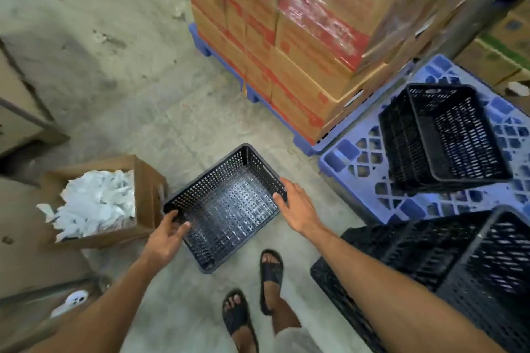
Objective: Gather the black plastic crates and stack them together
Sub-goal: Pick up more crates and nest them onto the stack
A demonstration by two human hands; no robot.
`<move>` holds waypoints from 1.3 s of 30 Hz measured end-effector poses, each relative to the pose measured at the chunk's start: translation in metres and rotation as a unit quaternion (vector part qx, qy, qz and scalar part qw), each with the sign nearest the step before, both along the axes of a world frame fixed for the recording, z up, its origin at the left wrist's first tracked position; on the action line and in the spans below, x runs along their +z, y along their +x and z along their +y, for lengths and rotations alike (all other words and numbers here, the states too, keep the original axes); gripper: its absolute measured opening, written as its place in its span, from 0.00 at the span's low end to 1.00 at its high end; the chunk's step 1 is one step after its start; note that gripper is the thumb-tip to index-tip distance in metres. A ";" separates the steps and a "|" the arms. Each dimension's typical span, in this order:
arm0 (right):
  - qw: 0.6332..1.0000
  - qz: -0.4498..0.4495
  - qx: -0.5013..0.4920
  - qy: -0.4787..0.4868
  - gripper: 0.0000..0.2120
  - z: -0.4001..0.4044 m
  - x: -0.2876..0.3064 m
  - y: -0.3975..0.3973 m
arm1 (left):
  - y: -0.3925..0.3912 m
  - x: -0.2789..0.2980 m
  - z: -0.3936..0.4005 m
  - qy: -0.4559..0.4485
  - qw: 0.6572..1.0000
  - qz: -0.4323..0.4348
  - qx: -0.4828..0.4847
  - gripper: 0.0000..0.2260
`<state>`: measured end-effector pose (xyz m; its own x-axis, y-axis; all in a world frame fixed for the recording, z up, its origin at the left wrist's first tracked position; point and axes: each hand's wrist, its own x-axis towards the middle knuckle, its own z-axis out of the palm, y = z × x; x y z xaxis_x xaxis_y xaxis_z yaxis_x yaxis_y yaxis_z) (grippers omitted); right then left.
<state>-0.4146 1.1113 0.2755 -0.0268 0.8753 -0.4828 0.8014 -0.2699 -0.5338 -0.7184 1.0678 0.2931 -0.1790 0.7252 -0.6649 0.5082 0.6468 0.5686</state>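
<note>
A black perforated plastic crate (229,206) sits open side up on the concrete floor in front of me. My left hand (167,233) grips its near-left rim, thumb outside and fingers inside. My right hand (296,208) holds the right rim, thumb inside the wall. Two more black crates (441,135), nested and tilted, rest on a blue pallet (358,163) to the right. A further pile of black crates (430,266) lies at the lower right, under my right forearm.
An open cardboard box of white paper scraps (97,203) stands just left of the crate. A tall shrink-wrapped stack of cartons (286,37) on a blue pallet rises ahead. Cardboard boxes (20,112) line the left side. My sandalled feet (269,272) stand behind the crate.
</note>
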 end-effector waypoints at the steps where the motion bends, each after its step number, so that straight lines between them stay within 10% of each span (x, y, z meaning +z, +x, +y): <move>1: 1.000 -0.005 0.003 -0.015 0.28 0.021 -0.028 -0.005 | -0.005 -0.024 0.008 -0.006 1.000 0.000 0.023 0.25; 11: 0.985 -0.074 0.054 -0.148 0.37 0.109 -0.280 -0.013 | -0.023 -0.255 0.018 -0.122 0.978 0.004 0.169 0.25; 21: 0.989 -0.134 -0.050 -0.033 0.42 0.137 -0.434 0.020 | -0.030 -0.418 -0.008 -0.146 0.949 0.059 0.273 0.27; 25: 0.971 -0.062 -0.227 -0.038 0.18 0.146 -0.423 0.029 | -0.045 -0.407 -0.008 -0.186 0.946 0.159 0.212 0.16; 39: 0.912 -0.014 -0.405 0.068 0.05 0.117 -0.125 0.110 | -0.011 -0.112 0.124 -0.010 0.972 0.204 0.116 0.15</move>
<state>-0.3051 1.2278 0.1507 0.6659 0.6535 -0.3598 0.3815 -0.7128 -0.5886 -0.7292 1.1915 0.1809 -0.5871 0.6222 -0.5179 0.5284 0.7792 0.3371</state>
